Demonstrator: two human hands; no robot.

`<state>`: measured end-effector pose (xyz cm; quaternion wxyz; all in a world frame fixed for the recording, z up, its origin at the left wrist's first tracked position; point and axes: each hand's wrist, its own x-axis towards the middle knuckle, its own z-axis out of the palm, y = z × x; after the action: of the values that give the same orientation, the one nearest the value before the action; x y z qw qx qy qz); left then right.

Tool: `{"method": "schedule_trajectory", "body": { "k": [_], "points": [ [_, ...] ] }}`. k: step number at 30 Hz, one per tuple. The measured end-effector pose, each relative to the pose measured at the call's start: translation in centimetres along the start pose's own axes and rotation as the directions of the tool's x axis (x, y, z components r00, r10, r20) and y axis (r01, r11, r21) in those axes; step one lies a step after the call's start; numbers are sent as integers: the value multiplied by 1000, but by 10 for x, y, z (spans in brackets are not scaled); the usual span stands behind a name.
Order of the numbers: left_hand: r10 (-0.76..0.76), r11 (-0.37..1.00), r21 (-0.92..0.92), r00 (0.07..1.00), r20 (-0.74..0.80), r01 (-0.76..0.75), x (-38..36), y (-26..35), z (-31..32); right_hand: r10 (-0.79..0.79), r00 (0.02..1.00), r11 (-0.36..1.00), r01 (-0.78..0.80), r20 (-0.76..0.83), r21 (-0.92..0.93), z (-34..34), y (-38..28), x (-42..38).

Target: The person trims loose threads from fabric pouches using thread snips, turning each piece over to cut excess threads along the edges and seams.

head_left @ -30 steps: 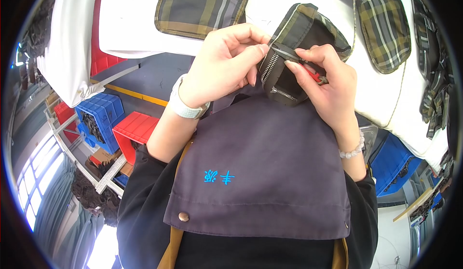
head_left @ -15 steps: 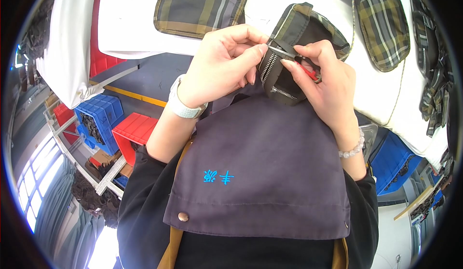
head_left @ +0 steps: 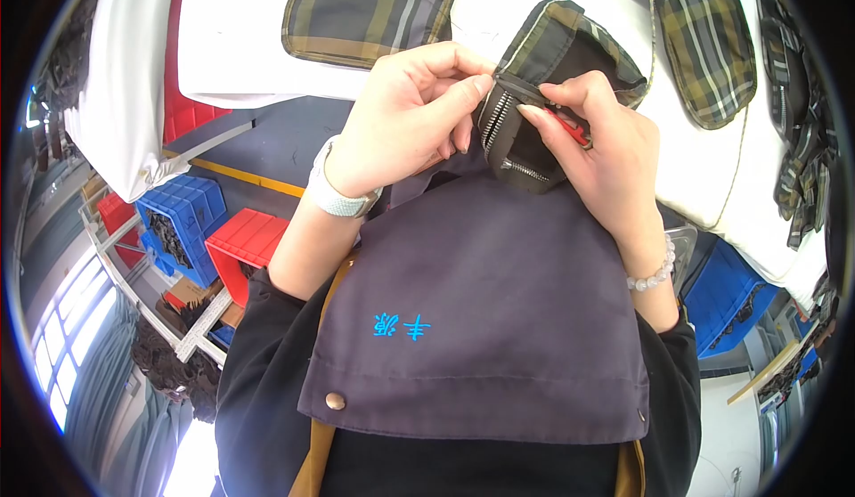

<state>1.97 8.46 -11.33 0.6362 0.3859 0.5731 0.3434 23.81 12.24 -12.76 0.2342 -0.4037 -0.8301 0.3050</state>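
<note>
A dark plaid pouch [head_left: 570,47] with an open metal zipper [head_left: 496,125] is held up between my hands. My left hand [head_left: 414,118] pinches the pouch's edge at the upper end of the zipper, thumb against fingertips. On the other side, my right hand [head_left: 606,145] is closed, its thumb and forefinger on the dark strip across the zipper end. A small red-handled tool [head_left: 570,128] lies in the curl of my right hand; its working end is hidden.
Flat plaid pouches [head_left: 370,12] [head_left: 705,50] lie on the white table [head_left: 236,47], with more plaid pieces [head_left: 791,141] at the right. Blue crates [head_left: 183,221] [head_left: 726,297] and a red crate [head_left: 248,240] stand lower down at the sides.
The light metal part of the tool that lay across the zipper end between my fingertips no longer shows. My right thumb and forefinger have shifted slightly; both hands still hold the pouch.
</note>
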Motion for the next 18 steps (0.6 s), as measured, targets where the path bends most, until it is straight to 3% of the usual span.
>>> {"method": "schedule_trajectory", "body": {
  "k": [4, 6, 9, 18],
  "points": [
    [0, 1000, -11, 1000, -18, 0, 0, -2, 0, -12, 997, 1000, 12, -73, -6, 6, 3, 1],
    [-7, 1000, -20, 1000, -24, 6, 0, -2, 0, 30, 992, 989, -11, -125, 148, 8, 5, 1],
    [-10, 1000, -13, 1000, -9, 9, -1, 0, 0, 27, 992, 979, -1, -126, 202, 7, 9, 0],
    [29, 997, -70, 998, -47, -33, 0, -9, -1, -27, 995, 993, 38, -97, 115, 5, 7, 1]
  ]
}}
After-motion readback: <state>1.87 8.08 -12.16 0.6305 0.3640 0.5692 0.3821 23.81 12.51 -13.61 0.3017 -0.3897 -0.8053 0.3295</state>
